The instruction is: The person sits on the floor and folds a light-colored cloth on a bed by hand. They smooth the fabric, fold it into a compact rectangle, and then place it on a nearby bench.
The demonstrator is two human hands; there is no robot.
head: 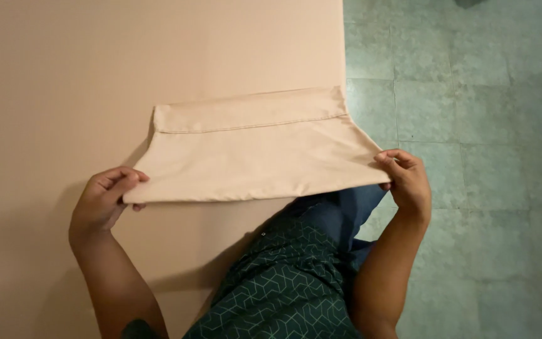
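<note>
Your left hand [105, 198] and right hand [406, 179] pinch the folded beige cloth's [252, 154] near corners. Its long axis runs left-right across the table [64, 75]; the hemmed band faces away from you.

A broad, smooth, pale peach bench [64, 75] fills the left and centre of the view, its straight edge running down the right side. Beyond that edge, a floor of large square grey-green tiles [472, 94] with thin joints is seen. Everything is bathed in warm, dim light.

Count: 1 folded beige cloth [255, 154], 2 hands — left hand [103, 199], right hand [406, 179] — 1 table [64, 75], approx. 1 patterned shirt [283, 285].
</note>
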